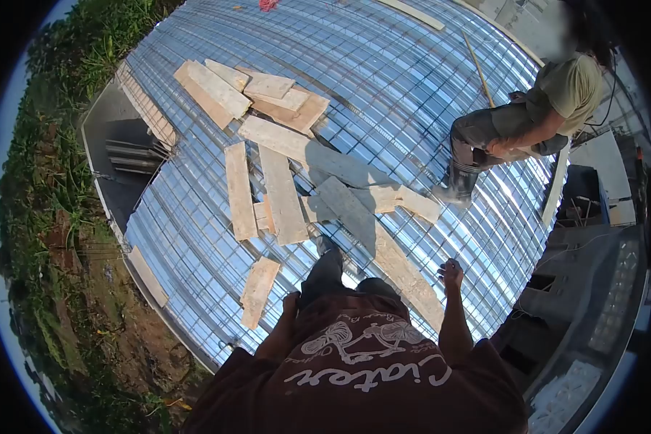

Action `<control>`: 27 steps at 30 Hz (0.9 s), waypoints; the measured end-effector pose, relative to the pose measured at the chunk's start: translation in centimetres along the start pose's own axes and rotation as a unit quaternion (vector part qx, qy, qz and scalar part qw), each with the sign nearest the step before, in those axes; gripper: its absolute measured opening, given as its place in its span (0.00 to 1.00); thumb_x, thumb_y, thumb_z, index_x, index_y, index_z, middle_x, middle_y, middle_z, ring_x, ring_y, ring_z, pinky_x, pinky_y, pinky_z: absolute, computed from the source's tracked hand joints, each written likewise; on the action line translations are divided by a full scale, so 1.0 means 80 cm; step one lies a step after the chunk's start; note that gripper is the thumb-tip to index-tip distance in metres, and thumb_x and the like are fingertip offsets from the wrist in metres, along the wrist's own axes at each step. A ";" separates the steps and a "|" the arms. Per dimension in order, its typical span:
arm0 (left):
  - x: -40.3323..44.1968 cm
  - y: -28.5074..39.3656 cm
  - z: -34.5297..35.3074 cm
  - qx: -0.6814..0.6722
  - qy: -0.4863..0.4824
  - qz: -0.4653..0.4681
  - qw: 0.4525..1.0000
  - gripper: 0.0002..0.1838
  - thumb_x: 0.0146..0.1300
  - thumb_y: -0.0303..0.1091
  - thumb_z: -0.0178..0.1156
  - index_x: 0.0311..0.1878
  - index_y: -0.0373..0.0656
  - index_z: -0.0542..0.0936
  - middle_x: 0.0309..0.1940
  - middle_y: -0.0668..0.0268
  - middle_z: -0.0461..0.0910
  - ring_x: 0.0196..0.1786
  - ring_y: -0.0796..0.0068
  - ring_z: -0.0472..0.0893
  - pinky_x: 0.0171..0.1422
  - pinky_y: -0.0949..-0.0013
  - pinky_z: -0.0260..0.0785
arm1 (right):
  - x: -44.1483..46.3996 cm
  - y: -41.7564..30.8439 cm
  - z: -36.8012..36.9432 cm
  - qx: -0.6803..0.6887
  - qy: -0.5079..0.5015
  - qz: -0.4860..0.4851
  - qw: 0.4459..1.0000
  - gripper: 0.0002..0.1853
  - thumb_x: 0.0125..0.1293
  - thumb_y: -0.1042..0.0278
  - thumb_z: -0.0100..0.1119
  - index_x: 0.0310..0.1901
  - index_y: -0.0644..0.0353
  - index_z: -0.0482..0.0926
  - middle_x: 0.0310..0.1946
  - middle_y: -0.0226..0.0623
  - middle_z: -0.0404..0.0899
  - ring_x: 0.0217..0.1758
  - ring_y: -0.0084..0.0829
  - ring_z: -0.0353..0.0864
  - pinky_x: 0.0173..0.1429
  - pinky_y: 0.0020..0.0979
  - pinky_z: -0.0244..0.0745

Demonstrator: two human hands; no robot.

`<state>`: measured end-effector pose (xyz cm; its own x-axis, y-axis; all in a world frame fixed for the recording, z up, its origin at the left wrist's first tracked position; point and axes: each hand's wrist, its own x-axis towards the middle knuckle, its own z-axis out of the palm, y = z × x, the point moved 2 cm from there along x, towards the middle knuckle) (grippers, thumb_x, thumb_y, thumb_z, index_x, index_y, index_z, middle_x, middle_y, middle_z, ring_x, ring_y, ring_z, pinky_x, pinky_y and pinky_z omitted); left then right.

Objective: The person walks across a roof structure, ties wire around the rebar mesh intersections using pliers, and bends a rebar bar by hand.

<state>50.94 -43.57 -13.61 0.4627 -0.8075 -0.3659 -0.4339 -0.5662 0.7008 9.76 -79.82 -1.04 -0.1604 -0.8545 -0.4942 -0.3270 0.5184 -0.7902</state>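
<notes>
My right hand (450, 273) hangs in the air to the right of my body, its fingers loosely apart with nothing in them. Nearest to it is a long weathered board (405, 271) lying on the steel mesh. My left hand (291, 302) is low beside my left thigh; its fingers are mostly hidden, so its grip does not show. A short broken board (260, 292) lies to its left. Ahead of my feet, several planks cross each other, among them an upright-lying board (282, 195) and a grey board (346, 210).
Corrugated metal decking (188, 239) under a rebar grid covers the roof. A co-worker (535, 119) crouches or sits at the right. More boards (213, 94) lie farther off. A stairwell-like opening (126, 155) is at the left, and the roof edge drops to vegetation (58, 289).
</notes>
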 end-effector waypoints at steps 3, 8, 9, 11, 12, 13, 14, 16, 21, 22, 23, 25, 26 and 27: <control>0.095 -0.011 -0.024 -0.065 0.023 -0.133 0.989 0.19 0.55 0.48 0.57 0.40 0.41 0.81 0.30 0.55 0.81 0.37 0.61 0.81 0.40 0.58 0.71 | -0.031 0.058 0.055 -0.137 -0.094 0.123 0.978 0.15 0.64 0.59 0.50 0.48 0.56 0.74 0.34 0.38 0.79 0.30 0.35 0.81 0.29 0.39 0.74; 0.195 0.089 -0.151 -0.332 0.048 -0.301 0.893 0.11 0.61 0.41 0.54 0.40 0.43 0.74 0.25 0.68 0.74 0.22 0.77 0.73 0.24 0.72 0.66 | -0.046 0.119 0.092 -0.163 -0.151 0.262 0.939 0.19 0.59 0.53 0.55 0.49 0.54 0.75 0.35 0.40 0.80 0.34 0.38 0.81 0.32 0.43 0.74; 0.214 0.096 -0.165 -0.334 0.057 -0.296 0.893 0.11 0.61 0.41 0.54 0.40 0.43 0.74 0.25 0.68 0.74 0.22 0.77 0.73 0.24 0.72 0.66 | -0.039 0.104 0.104 -0.161 -0.150 0.261 0.940 0.19 0.58 0.53 0.56 0.48 0.54 0.75 0.35 0.40 0.80 0.34 0.38 0.81 0.33 0.43 0.74; 0.251 0.097 -0.183 -0.339 0.066 -0.291 0.892 0.11 0.61 0.41 0.55 0.38 0.44 0.74 0.24 0.68 0.74 0.22 0.77 0.74 0.24 0.70 0.67 | -0.010 0.076 0.132 -0.151 -0.150 0.250 0.945 0.20 0.57 0.51 0.57 0.47 0.53 0.76 0.34 0.40 0.80 0.34 0.37 0.81 0.33 0.42 0.74; 0.274 0.072 -0.175 -0.328 0.065 -0.289 0.897 0.11 0.60 0.42 0.55 0.38 0.44 0.75 0.25 0.68 0.75 0.23 0.76 0.75 0.25 0.70 0.68 | 0.009 0.060 0.147 -0.143 -0.150 0.246 0.947 0.20 0.56 0.51 0.57 0.46 0.53 0.76 0.34 0.40 0.79 0.34 0.37 0.81 0.34 0.42 0.74; 0.287 0.078 -0.179 -0.329 0.073 -0.289 0.896 0.11 0.60 0.42 0.55 0.38 0.44 0.75 0.25 0.68 0.75 0.23 0.76 0.75 0.25 0.70 0.68 | 0.031 0.046 0.162 -0.139 -0.150 0.239 0.949 0.20 0.56 0.50 0.58 0.45 0.53 0.76 0.34 0.39 0.79 0.34 0.37 0.80 0.34 0.42 0.74; 0.301 0.084 -0.182 -0.295 0.064 -0.289 0.908 0.11 0.60 0.41 0.55 0.38 0.44 0.76 0.25 0.68 0.76 0.23 0.75 0.76 0.24 0.70 0.68 | 0.054 0.033 0.177 -0.138 -0.152 0.232 0.951 0.20 0.55 0.49 0.58 0.45 0.53 0.76 0.33 0.39 0.79 0.34 0.37 0.80 0.35 0.42 0.74; 0.337 0.087 -0.183 -0.247 0.045 -0.293 0.922 0.10 0.60 0.40 0.55 0.38 0.45 0.77 0.25 0.68 0.77 0.22 0.75 0.76 0.24 0.70 0.69 | 0.110 0.007 0.210 -0.140 -0.158 0.217 0.953 0.20 0.54 0.48 0.59 0.43 0.53 0.77 0.33 0.39 0.79 0.34 0.37 0.80 0.36 0.42 0.74; 0.434 0.057 -0.121 0.134 -0.082 -0.073 0.985 0.10 0.44 0.40 0.63 0.29 0.48 0.79 0.23 0.63 0.78 0.29 0.63 0.80 0.30 0.60 0.71 | 0.292 -0.057 0.274 -0.196 -0.178 0.175 0.948 0.21 0.52 0.45 0.61 0.40 0.53 0.78 0.31 0.38 0.79 0.34 0.37 0.79 0.38 0.42 0.74; 0.459 0.073 -0.115 0.350 -0.116 0.063 0.927 0.11 0.39 0.41 0.66 0.28 0.49 0.80 0.23 0.62 0.79 0.32 0.61 0.81 0.33 0.57 0.73 | 0.338 -0.074 0.282 -0.223 -0.183 0.159 0.944 0.22 0.51 0.44 0.61 0.40 0.52 0.79 0.31 0.38 0.78 0.34 0.37 0.79 0.38 0.42 0.73; 0.488 0.099 -0.109 0.378 -0.186 0.006 0.907 0.13 0.41 0.43 0.66 0.31 0.49 0.83 0.26 0.62 0.81 0.33 0.62 0.82 0.34 0.59 0.74 | 0.389 -0.092 0.290 -0.265 -0.191 0.132 0.936 0.22 0.51 0.44 0.62 0.39 0.52 0.79 0.31 0.38 0.78 0.34 0.37 0.79 0.38 0.42 0.73; 0.547 0.177 -0.105 0.351 -0.246 -0.138 0.893 0.20 0.51 0.54 0.61 0.37 0.48 0.85 0.33 0.61 0.83 0.40 0.65 0.83 0.38 0.61 0.74 | 0.490 -0.125 0.299 -0.459 -0.221 -0.003 0.861 0.22 0.50 0.42 0.63 0.38 0.52 0.79 0.30 0.38 0.78 0.34 0.37 0.79 0.39 0.42 0.73; 0.566 0.201 -0.103 0.152 -0.151 -0.324 0.922 0.22 0.53 0.55 0.58 0.39 0.47 0.84 0.35 0.59 0.83 0.41 0.63 0.83 0.41 0.61 0.74 | 0.539 -0.151 0.298 -0.555 -0.233 -0.095 0.793 0.23 0.49 0.42 0.63 0.37 0.52 0.80 0.30 0.38 0.78 0.34 0.37 0.78 0.40 0.42 0.73; 0.603 0.245 -0.101 -0.064 -0.038 -0.479 0.875 0.24 0.56 0.56 0.55 0.41 0.45 0.84 0.36 0.57 0.83 0.42 0.60 0.83 0.44 0.60 0.74 | 0.591 -0.186 0.301 -0.626 -0.223 -0.181 0.725 0.23 0.49 0.41 0.64 0.36 0.52 0.80 0.30 0.37 0.78 0.34 0.37 0.78 0.40 0.42 0.73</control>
<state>71.00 -92.28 -12.57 0.5115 0.0159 -0.8592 0.2161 -0.9701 0.1107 29.48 -127.10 -21.38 0.3732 -0.6863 -0.6242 -0.9062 -0.4138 -0.0868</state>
